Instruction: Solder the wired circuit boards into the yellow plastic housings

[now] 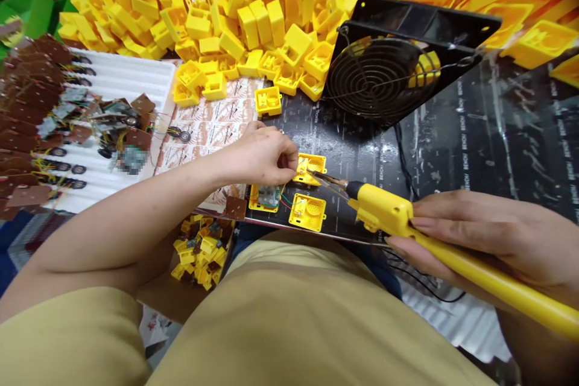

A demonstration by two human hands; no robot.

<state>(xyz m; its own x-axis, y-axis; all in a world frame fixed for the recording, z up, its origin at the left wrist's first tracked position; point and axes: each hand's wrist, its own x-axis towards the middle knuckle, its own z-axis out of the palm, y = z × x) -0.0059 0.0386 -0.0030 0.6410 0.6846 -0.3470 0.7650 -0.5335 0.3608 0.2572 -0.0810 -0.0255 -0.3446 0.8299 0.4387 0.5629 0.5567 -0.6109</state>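
Observation:
My right hand [497,235] grips a yellow soldering iron [384,205] by its handle. The iron's tip points left and reaches into a small open yellow case [317,163] on the black bench. At that case's left edge, my left hand [269,154] has its thumb and fingers pinched together; what they hold is hidden. Just below lies a yellow case holding a green circuit board [270,196], partly under my left hand. Thin wires run from the board towards my fingertips and to another open yellow case [312,214] near the bench's front edge.
A black fan [375,78] leans behind the work, its cable trailing down. Yellow cases [212,18] are heaped across the back. Wired brown boards [31,114] lie on white foam [122,66] at left. Below the bench edge, a box holds yellow parts [203,253].

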